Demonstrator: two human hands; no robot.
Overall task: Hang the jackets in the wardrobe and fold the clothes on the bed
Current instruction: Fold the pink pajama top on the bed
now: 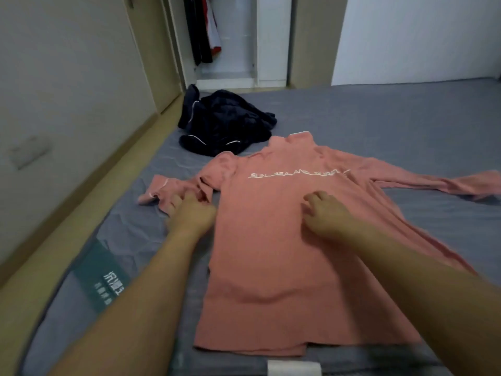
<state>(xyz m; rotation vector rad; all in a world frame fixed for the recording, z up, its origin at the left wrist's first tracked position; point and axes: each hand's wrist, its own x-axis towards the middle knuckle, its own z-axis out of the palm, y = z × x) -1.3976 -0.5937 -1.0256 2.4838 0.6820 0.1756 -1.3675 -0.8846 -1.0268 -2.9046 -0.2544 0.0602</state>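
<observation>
Pink top laid flat, folding barely begun.

From my remote seat: jackets (202, 28) hang in the open wardrobe (238, 50), a dark navy garment (222, 123) lies crumpled on the bed (379, 118), unfolded. My left hand (189, 213) curls its fingers into the bunched left sleeve (173, 189); my right hand (325, 213) rests on the pink long-sleeved top (271, 267), fingers bent, apparently pressing the chest, though whether they pinch cloth I cannot tell.

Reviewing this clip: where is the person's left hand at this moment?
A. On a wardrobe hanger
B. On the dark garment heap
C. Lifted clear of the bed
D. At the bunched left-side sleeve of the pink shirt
D: the left hand has its fingers on the crumpled sleeve of the pink shirt, while the dark garment heap lies untouched farther up the bed.
</observation>
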